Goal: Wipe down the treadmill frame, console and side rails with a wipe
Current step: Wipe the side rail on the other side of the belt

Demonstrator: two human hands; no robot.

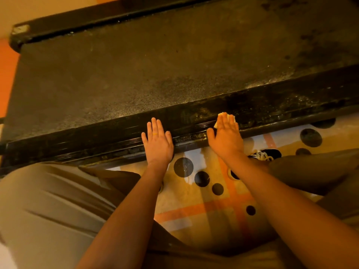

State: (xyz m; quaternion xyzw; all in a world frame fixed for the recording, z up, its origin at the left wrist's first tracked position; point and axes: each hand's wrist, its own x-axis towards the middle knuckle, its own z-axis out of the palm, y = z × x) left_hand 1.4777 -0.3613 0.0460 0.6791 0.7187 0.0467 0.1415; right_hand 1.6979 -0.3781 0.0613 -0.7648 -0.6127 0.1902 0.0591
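Wipe [223, 114] lies pressed under flat, straight-fingered right hand [226, 135] on side rail [116, 131]; left hand [158, 141] rests flat alongside.

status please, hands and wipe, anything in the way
Left hand flat on glossy black near side rail, fingers straight. Right hand pressing small pale wipe onto same rail. Pale specks on rail further right, nothing blocking.

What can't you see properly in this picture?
- Wipe: head view, mostly hidden under the flat right hand; only its edges peek out.
- Console: not in the head view at all; the treadmill belt is cut off at the top and right edges.
- Shoe: partly hidden behind the right forearm and a trouser leg.
- Near side rail: the left hand covers a patch.
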